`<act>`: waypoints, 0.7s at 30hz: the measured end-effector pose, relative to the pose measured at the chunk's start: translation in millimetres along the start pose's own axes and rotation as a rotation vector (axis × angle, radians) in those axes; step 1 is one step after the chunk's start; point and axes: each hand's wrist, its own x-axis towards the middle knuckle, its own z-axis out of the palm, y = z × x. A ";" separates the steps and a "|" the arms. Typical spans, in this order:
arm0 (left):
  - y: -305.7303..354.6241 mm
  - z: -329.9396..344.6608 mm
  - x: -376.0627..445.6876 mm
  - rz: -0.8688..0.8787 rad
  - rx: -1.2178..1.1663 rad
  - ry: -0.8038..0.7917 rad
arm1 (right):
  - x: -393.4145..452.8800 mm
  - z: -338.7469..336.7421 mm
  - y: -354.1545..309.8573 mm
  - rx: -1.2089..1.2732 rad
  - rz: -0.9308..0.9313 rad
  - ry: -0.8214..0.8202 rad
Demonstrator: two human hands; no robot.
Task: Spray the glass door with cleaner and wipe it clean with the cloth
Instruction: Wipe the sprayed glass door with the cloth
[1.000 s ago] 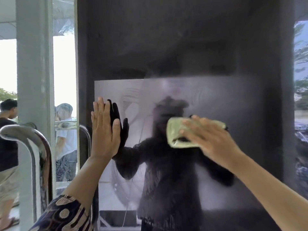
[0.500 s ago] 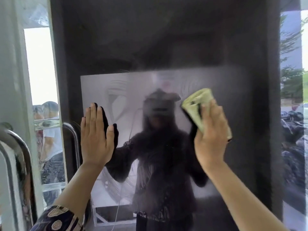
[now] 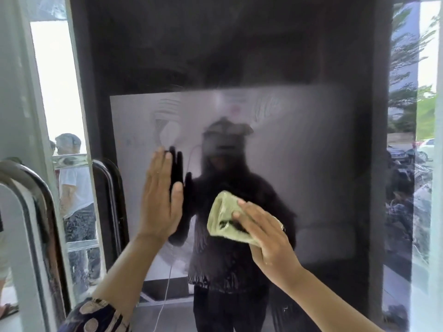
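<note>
The crumpled pale green cloth [image 3: 227, 218] sits flat against the big dark glass door [image 3: 311, 164], under the right hand [image 3: 266, 236]. Its straight fingers [image 3: 247, 209] press on the cloth's right part; the rest sticks out to the left. The left hand [image 3: 160, 195] lies flat on the glass just beside it, fingers straight and close together. Shiny metal door handles [image 3: 28, 212] curve at the far left.

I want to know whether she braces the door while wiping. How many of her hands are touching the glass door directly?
1: the left hand lies flat on the glass door, left of the cloth. The right hand presses the cloth against the glass.
</note>
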 end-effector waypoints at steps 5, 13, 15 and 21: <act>58.6 11.2 -5.2 -0.154 -0.310 -0.035 | 58.6 -23.5 -25.0 0.471 0.481 0.192; 99.4 7.9 22.1 -0.563 -0.928 0.012 | 104.5 -33.3 -38.6 0.977 0.791 0.097; 96.8 4.9 21.1 -0.637 -0.959 0.054 | 103.0 -28.3 -37.1 0.781 0.787 0.090; 73.2 -10.2 16.8 -0.626 -0.665 0.384 | 78.2 -30.3 -15.0 0.508 0.720 0.179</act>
